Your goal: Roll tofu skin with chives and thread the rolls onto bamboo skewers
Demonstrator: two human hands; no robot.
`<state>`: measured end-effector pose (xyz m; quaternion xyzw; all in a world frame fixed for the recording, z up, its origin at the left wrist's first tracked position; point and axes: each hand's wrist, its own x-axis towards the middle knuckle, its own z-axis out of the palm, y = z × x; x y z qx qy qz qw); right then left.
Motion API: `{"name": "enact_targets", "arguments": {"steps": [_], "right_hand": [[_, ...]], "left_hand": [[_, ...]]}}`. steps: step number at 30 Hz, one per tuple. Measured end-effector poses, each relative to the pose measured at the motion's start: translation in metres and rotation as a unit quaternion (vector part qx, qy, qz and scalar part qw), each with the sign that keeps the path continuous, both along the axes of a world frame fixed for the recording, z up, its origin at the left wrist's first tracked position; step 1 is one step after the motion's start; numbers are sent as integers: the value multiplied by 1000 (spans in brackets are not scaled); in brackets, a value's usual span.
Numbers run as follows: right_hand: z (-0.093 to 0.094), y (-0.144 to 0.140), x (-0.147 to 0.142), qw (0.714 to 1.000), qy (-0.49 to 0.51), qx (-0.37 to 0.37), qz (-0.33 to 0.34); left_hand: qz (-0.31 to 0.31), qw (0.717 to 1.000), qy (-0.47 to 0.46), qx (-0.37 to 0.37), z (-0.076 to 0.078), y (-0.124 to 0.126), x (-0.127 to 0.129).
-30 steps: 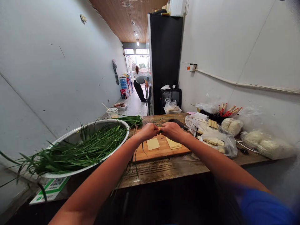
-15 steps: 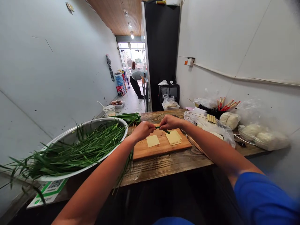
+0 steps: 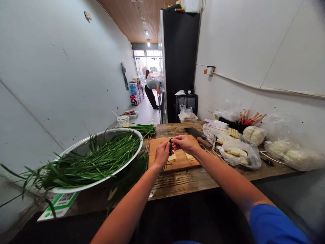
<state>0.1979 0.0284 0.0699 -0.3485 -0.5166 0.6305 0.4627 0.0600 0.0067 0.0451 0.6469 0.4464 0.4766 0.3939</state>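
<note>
Two bare hands are meeting over a wooden cutting board (image 3: 184,164), holding a small green leaf bundle (image 3: 170,146) between them. The left hand (image 3: 162,153) is curling nearly closed, its fingertips gripping the bundle from below; the right hand (image 3: 186,144) is pinching the upper part between thumb and fingers, the other fingers bending loosely. How many leaves they are holding is too small to tell.

Taking the hands as the clock's centre, one pale yellow square (image 3: 173,157) is lying on the board at 6 o'clock, partly hidden by the left hand, and more yellow squares (image 3: 189,156) are lying at 4 o'clock. At 9 o'clock a wide metal basin (image 3: 119,174) is holding long green leaves (image 3: 96,162), many spilling over its rim. Another bunch of greens (image 3: 145,129) is resting at 10 o'clock, a cleaver (image 3: 192,131) at 2, and a plastic bag of pale pieces (image 3: 235,153) at 3.
</note>
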Motion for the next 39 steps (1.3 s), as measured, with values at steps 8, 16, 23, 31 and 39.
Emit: {"name": "enact_targets", "arguments": {"steps": [8,16,23,31,39], "right_hand": [[-28,0,-9,998,-24,21,-51],[-21,-1,-4,798,-380,465,-46],[37,7,-22,687,-428,577,-109],[-32,13,-7,548,-580,603,-11],[-60,23,11,565,-591,575,19]], "left_hand": [[-32,962,260,79,15,16,-37],[-159,911,379,46,65,31,-47],[-135,925,354,21,144,36,-66],[-136,947,286,-63,33,38,-57],[-110,944,266,163,-30,39,-57]]}}
